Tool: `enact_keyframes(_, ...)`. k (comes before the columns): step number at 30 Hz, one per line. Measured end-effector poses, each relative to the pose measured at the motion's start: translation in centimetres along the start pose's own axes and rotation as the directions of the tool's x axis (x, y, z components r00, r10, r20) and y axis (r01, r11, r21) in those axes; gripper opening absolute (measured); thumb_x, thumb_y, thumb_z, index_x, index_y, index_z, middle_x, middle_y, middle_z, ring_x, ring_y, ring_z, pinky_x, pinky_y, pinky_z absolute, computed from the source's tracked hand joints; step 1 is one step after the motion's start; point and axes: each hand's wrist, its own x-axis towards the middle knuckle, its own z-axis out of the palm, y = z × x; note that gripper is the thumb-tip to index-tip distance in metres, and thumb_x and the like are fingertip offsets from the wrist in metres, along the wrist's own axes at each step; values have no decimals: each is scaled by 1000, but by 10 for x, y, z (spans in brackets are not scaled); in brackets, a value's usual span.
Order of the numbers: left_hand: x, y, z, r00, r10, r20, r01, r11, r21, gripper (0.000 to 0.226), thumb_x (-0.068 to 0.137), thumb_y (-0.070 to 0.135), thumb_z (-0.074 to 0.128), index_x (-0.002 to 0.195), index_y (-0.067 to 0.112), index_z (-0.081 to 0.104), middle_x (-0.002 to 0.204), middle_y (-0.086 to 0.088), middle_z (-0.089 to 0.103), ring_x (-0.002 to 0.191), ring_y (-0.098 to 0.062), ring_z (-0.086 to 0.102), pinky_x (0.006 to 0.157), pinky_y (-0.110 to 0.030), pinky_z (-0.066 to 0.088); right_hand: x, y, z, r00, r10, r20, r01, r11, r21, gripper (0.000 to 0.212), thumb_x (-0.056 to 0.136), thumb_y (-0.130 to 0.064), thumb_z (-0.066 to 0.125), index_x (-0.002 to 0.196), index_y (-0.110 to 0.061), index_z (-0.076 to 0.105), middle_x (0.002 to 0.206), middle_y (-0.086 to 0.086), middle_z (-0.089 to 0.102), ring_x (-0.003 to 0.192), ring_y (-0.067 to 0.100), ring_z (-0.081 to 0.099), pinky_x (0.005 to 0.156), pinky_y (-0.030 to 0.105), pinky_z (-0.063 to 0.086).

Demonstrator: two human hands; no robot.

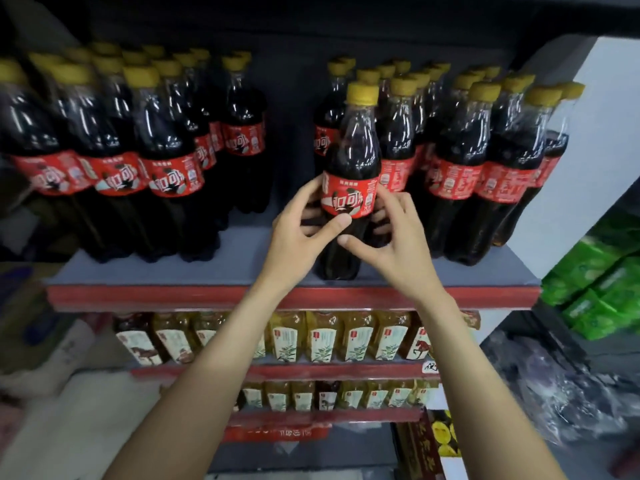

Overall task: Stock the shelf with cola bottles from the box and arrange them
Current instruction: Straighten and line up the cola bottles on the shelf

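Edges of the view are blurring heavily; the cola bottles [114,157] left of the held bottle are smearing, labels barely readable. The bottom of the held cola bottle [348,188] is sitting dark against the shelf [173,271], so whether it is fully resting there is hard to tell. Fingers of both hands are wrapping behind that bottle and are mostly hidden by it. Both forearms are running off the bottom edge.

The left hand [304,230] is gripping the held bottle from its left side, thumb lying across the front just under the red label, fingers curling round the back. The right hand [391,237] is gripping it from the right side, thumb reaching across the lower front, fingertips showing at the bottle's right edge. Both hands are clamping on the same bottle, which is standing upright at the shelf's front edge, in the gap between the two bottle groups.

Right of the held bottle, a second block of cola bottles [485,161] is standing in rows, yellow caps up, just beside it. Below the held bottle, a lower shelf is carrying tea bottles [322,337] with pale labels, partly covered by the arms. Far right of the held bottle, green packs [602,292] are stacking up, blurred.
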Motion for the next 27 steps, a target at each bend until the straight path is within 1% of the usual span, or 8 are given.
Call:
enact_keyframes(2, -2, -2, -15, 997, 13, -81, -8, 999, 52, 56, 85, 19, 70, 130, 33, 42, 115, 25, 53, 98, 12, 56, 71, -13, 50, 6, -12, 16, 999, -33, -24, 29, 988, -152, 80, 76, -44, 77, 143, -23, 40, 113, -7, 48, 86, 0, 53, 74, 24, 49)
enact_keyframes(4, -3, -6, -29, 989, 16, -150, 0, 994, 105, 59, 84, 22, 72, 135, 29, 43, 115, 24, 52, 100, 9, 56, 73, -15, 53, 13, -25, 36, 1000, -24, -13, 21, 980, -200, 82, 75, -47, 75, 143, -24, 35, 117, -4, 54, 90, 12, 60, 74, 34, 51)
enact_keyframes(7, 0, -11, -47, 972, 23, -234, 22, 983, 184, 63, 83, 25, 72, 138, 23, 43, 117, 20, 53, 103, 5, 57, 79, -14, 51, 29, -37, 69, 1000, 7, 28, -4, 993, -119, 79, 77, -37, 75, 141, -20, 32, 125, 0, 58, 102, 26, 62, 78, 44, 51)
enact_keyframes(10, 7, -13, -66, 961, 51, -272, 38, 949, 312, 61, 86, 24, 69, 141, 22, 42, 126, 10, 56, 110, -2, 57, 88, -23, 53, 47, -41, 95, 999, 13, 36, -12, 999, -49, 76, 78, -31, 75, 138, -17, 32, 123, 3, 61, 103, 29, 62, 80, 46, 51)
enact_keyframes(13, 4, -12, -86, 924, 252, -289, -37, 808, 588, 50, 90, 21, 63, 138, 21, 48, 127, 4, 56, 106, -5, 57, 83, -27, 55, 66, -42, 116, 999, 37, 33, -35, 998, -57, 83, 78, -35, 76, 142, -15, 26, 124, 8, 62, 109, 33, 61, 83, 42, 49)
enact_keyframes(16, -6, -17, -105, 833, 472, -287, -129, 672, 729, 36, 91, 18, 60, 126, 16, 58, 114, -1, 62, 92, -11, 59, 73, -30, 55, 81, -42, 130, 998, 63, 9, -62, 996, -69, 89, 76, -37, 78, 143, -15, 25, 124, 10, 63, 110, 36, 61, 84, 41, 48)
enact_keyframes(19, -11, -29, -120, 770, 552, -321, -119, 618, 777, 31, 90, 16, 61, 121, 11, 61, 108, -7, 61, 86, -20, 60, 70, -36, 55, 89, -42, 140, 998, 64, -8, -64, 995, -71, 90, 75, -35, 80, 144, -15, 25, 127, 10, 61, 111, 37, 60, 86, 43, 49)
enact_keyframes(27, -11, -45, -131, 760, 547, -352, -64, 601, 797, 35, 85, 9, 63, 120, 12, 59, 112, -12, 57, 95, -29, 60, 74, -34, 54, 94, -46, 156, 996, 77, -37, -80, 993, -92, 90, 74, -39, 79, 145, -16, 28, 132, 11, 53, 113, 38, 57, 86, 47, 50)
